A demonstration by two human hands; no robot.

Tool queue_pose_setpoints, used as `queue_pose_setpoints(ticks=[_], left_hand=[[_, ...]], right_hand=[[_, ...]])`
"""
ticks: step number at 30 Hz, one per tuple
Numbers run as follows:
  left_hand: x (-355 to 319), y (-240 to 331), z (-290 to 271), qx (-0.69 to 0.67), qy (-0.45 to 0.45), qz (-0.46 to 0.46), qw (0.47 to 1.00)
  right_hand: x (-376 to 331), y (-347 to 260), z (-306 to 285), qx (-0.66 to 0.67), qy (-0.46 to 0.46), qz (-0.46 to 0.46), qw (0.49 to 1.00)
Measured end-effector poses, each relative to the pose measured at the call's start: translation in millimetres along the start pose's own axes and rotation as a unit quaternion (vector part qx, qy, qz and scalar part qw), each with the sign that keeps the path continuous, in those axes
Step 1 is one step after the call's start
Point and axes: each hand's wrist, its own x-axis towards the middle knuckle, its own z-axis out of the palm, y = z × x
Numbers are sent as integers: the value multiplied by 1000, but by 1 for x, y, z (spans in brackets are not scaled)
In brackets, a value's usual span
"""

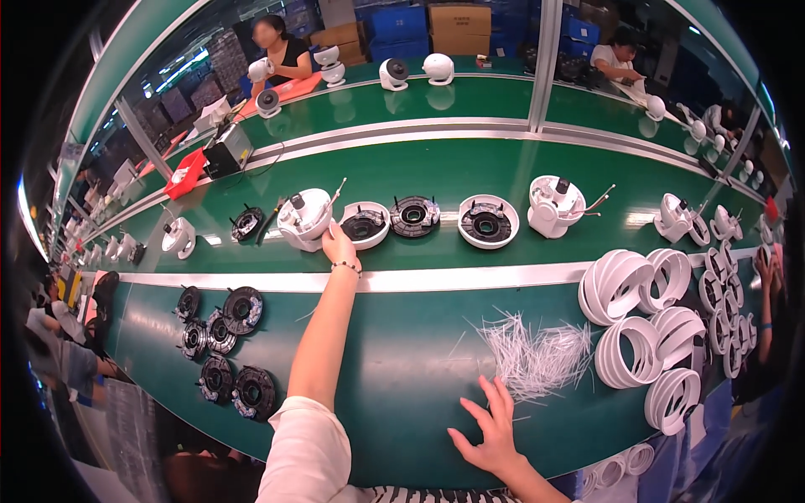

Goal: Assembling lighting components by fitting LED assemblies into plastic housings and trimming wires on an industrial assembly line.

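Note:
My left hand (340, 246) reaches to the belt and grips the right side of a white camera housing (293, 220), whose cable sticks up. Some of its fingers are hidden against the housing. Right beside it lies a white ring-shaped cover with a black round part inside (366, 226). My right hand (490, 429) hovers low over the near green table, fingers spread and holding nothing. Just beyond its fingertips is a loose pile of thin white cable ties (541, 356).
Black round parts (242, 310) lie at left on the near table. White rings (637, 352) are stacked at right. Along the belt (402, 168) stand another black disc (415, 216), a filled cover (488, 222) and a second housing (555, 205). People work across the line.

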Motion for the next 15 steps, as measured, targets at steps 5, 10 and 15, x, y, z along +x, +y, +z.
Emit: queue_pose_setpoints(ticks=[5, 10, 15], left_hand=[[-79, -3, 2, 325, 4, 367, 871], [-114, 47, 45, 532, -264, 522, 612], [-91, 3, 112, 664, -297, 488, 483]], right_hand=[[0, 6, -11, 5, 26, 15, 1000], [2, 2, -8, 12, 23, -3, 1000], [-2, 9, -9, -30, 56, 7, 998]])
